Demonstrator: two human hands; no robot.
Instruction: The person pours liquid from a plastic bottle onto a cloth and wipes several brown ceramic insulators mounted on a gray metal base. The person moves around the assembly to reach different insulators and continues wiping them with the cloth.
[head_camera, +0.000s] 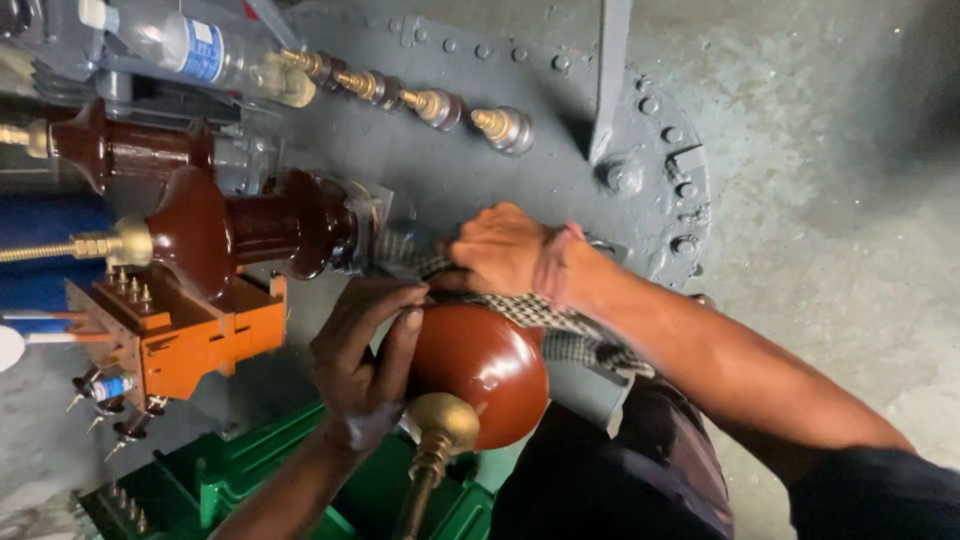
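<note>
Dark trousers (620, 470) of the person fill the near edge, and just beyond them stands the glossy reddish-brown ceramic insulator bushing (485, 360) with a brass threaded stud (435, 450) pointing toward the camera; it sits near the middle of the scene on the grey bolted steel transformer lid (520, 170), to the right of two more dark brown ceramic bushings (230, 230) that lie farther left; the bushing looks heavy for its bulk, rigid, smooth enough to slip under a palm, and brittle, so a knock on the lid could chip it; the safest hold seems to be around its broad rounded skirt or at the narrow neck, not on the thin stud; the left hand (365, 355) cups the left flank of the skirt, fingers spread a little and curved onto the glaze, thumb reaching up toward the neck; the right hand (505, 250) is closed over a black-and-white checked cloth (560, 325) at the neck of the bushing, fingers curled tight on the fabric, the loose end trailing right under the forearm; farther back a row of small brass-tipped terminals (420, 100) runs along the lid, with a clear plastic bottle (180, 45) lying at the far left; an orange block with small studs (190, 335) sits left, above a green ribbed metal body (260, 480) at the near left
</note>
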